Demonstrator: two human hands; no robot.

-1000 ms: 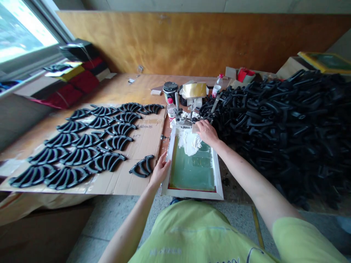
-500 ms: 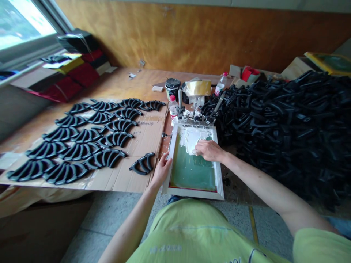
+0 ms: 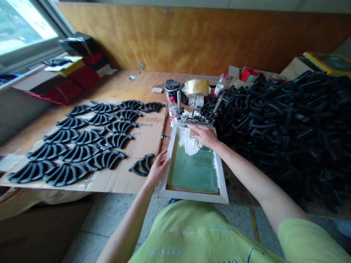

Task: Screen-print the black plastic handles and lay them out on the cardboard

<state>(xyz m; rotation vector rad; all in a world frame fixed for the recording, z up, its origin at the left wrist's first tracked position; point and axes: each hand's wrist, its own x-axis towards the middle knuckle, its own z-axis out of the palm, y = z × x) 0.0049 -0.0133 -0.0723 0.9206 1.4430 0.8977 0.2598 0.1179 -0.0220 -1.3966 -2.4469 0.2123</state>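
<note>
A screen printing frame (image 3: 224,182) with a pale border and green mesh (image 3: 189,173) lies in front of me, its near end looking slightly raised. White paste (image 3: 189,145) is smeared over the far part of the mesh. My left hand (image 3: 159,166) grips the frame's left side, thumb near the upper edge. At the far end, my right hand (image 3: 205,136) reaches over the paste with its fingers stretched toward the metal hinge clamp (image 3: 196,119). A small beige piece, perhaps a scraper (image 3: 193,133), shows under that hand; it looks let go, partly hidden.
Curved black plastic parts (image 3: 71,153) lie in rows on a cardboard sheet (image 3: 120,179) at left. A large heap of black parts (image 3: 274,124) is on the right. Behind the clamp stand bottles (image 3: 172,107), a dark tub (image 3: 172,87) and a tape roll (image 3: 196,87).
My right hand has moved toward the far end and its fingers have straightened from a closed grip. The frame's near end has come up slightly, with my left hand at its side.
</note>
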